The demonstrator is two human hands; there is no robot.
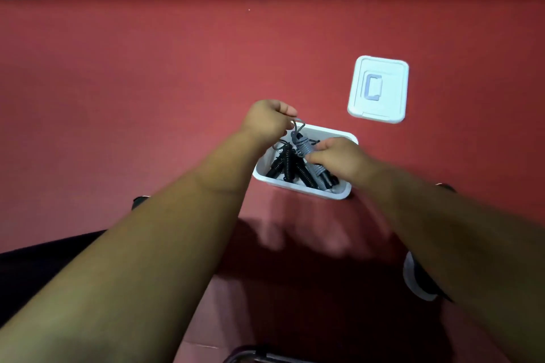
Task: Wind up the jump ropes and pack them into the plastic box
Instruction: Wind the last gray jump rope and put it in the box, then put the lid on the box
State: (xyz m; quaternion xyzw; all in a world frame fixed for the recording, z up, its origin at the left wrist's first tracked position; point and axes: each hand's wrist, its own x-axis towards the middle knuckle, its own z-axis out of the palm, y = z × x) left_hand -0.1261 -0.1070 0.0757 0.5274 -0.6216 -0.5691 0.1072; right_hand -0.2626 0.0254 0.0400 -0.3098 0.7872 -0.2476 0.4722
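A white plastic box [306, 189] stands open on the red table, near the middle. Inside lie black wound jump ropes [287, 163]. A grey wound jump rope [305, 147] sits over the box, tilted, its lower end inside. My left hand [267, 119] pinches the grey rope's upper end at the box's far left corner. My right hand [339, 156] grips the middle of the grey bundle from the right and hides part of the box's inside.
The box's white lid [379, 88] lies flat on the table to the upper right of the box. A red cloth [147, 82] covers the table. A black band runs along the table's far edge. A dark chair part shows at the bottom edge.
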